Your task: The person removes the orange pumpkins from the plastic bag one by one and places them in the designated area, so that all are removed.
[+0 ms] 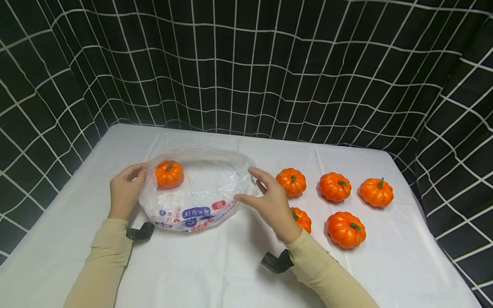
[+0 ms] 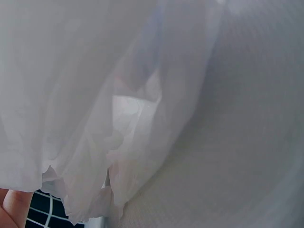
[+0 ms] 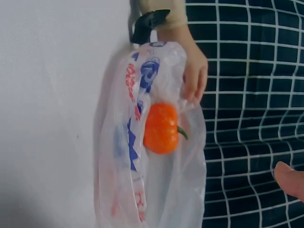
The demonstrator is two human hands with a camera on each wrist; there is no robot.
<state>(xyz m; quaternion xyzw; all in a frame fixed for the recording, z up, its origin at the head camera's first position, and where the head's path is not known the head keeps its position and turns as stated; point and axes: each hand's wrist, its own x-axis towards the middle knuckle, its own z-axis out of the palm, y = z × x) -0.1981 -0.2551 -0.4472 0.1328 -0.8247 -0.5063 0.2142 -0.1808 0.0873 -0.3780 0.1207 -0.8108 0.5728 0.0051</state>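
A thin white plastic bag (image 1: pixel 208 218) with red and blue print lies with its mouth spread wide. One small orange pumpkin (image 1: pixel 170 174) with a green stem is inside, toward the bag's left end. My left hand (image 1: pixel 126 188) pinches the bag's left rim, and bag film (image 2: pixel 137 118) fills much of the left wrist view. At the right rim, my right hand (image 1: pixel 271 203) has its thumb and fingers spread apart, with fingertips close to the film. Whether they touch it I cannot tell. The right wrist view shows the pumpkin (image 3: pixel 161 128) between the bag's walls.
Several more orange pumpkins stand right of the bag, such as a front one (image 1: pixel 346 230) and a far-right one (image 1: pixel 376 192). Another pumpkin (image 1: pixel 301 219) is partly hidden behind my right wrist. White cloth (image 1: pixel 185 273) covers the table; a black gridded curtain (image 1: pixel 246 64) surrounds it.
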